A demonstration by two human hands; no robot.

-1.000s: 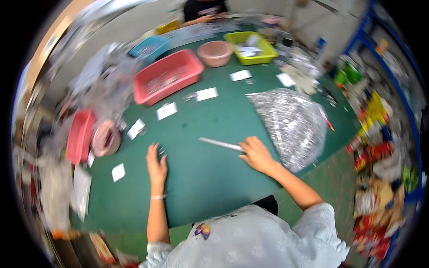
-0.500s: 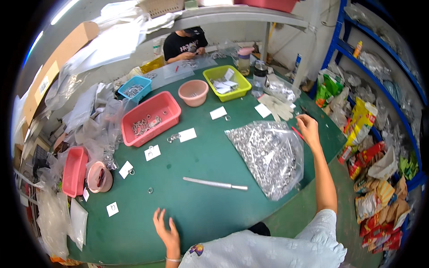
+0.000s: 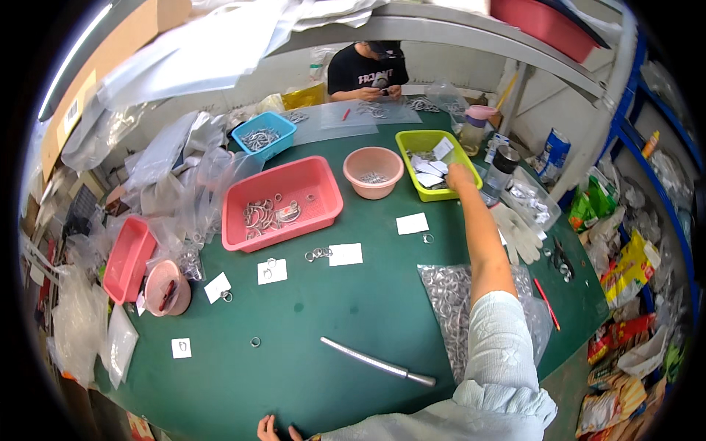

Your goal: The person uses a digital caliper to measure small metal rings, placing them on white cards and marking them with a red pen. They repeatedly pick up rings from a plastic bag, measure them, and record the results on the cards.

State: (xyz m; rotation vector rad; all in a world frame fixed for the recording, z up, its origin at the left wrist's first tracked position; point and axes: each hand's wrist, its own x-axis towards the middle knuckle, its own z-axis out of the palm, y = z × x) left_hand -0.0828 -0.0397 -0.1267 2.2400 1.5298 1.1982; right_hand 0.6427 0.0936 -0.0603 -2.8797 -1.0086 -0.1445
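Here the right hand (image 3: 460,176) reaches into the lime-green plastic tray (image 3: 412,140) of small white paper cards (image 3: 430,167); whether its fingers pinch anything, I cannot tell. Best lift one card cleanly.

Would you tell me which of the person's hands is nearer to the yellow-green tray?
The right hand reaches into the yellow-green tray at its near right corner; the left hand rests far off at the table's near edge.

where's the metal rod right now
In the head view the metal rod lies flat on the green table, near its front edge, just left of the clear bag of rings and the person's right sleeve.
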